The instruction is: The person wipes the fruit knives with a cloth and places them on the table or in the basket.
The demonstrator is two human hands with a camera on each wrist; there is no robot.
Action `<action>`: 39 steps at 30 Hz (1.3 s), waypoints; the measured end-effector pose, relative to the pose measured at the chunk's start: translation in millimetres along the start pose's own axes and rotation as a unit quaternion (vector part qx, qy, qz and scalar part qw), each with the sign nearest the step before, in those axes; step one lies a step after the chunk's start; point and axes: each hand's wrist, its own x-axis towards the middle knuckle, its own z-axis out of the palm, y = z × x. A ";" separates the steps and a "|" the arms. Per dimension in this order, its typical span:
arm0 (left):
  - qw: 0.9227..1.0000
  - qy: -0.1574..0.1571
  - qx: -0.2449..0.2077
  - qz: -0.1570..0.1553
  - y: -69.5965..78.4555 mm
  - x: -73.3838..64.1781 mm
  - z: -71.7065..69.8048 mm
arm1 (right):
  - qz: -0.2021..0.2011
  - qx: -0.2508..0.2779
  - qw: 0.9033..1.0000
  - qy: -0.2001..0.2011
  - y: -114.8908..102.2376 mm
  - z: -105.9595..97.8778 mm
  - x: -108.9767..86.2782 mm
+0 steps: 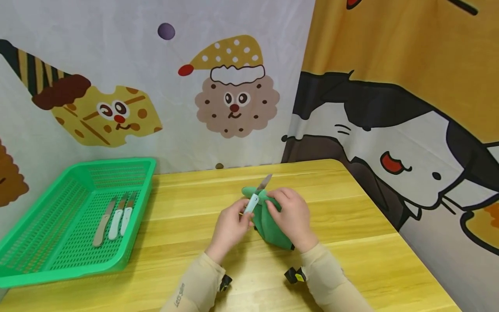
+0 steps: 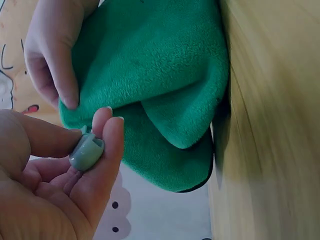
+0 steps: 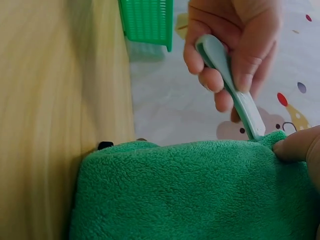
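My left hand point(image 1: 231, 225) grips the pale mint handle of a folding knife point(image 1: 252, 203), whose blade stands unfolded and points up and away. A green plush cloth point(image 1: 271, 227) hangs from my right hand point(image 1: 291, 213), which pinches its top edge close to the knife. Part of the cloth lies behind the blade. In the left wrist view the handle's rounded end point(image 2: 87, 152) shows between thumb and fingers. From the right wrist view, the handle point(image 3: 232, 85) slants down to the cloth point(image 3: 190, 187), which hides the blade there.
On the left of the wooden table point(image 1: 187, 260) stands a green plastic basket point(image 1: 134, 242). Inside it lie a beige-handled knife point(image 1: 103, 225) and two white-handled knives point(image 1: 116, 221). A curtain with cartoon prints point(image 1: 175, 143) hangs behind the table.
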 end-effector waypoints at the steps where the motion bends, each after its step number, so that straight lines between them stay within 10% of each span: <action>1: 1.000 0.002 0.020 0.009 0.8 -0.7 0.2 | -0.007 0.000 1.000 -0.001 -1.0 0.7 0.1; 7: 0.989 -0.004 0.131 0.070 4.5 -4.1 1.5 | -0.007 -0.007 1.000 -0.001 -2.7 3.1 -1.8; 15: 0.982 -0.029 0.158 0.098 4.7 -5.1 -0.3 | 0.011 -0.013 1.000 0.003 5.1 6.5 -4.4; 39: 0.989 -0.144 0.032 0.000 8.2 -4.2 -22.7 | 0.099 -0.046 0.994 0.014 34.4 -4.6 -4.7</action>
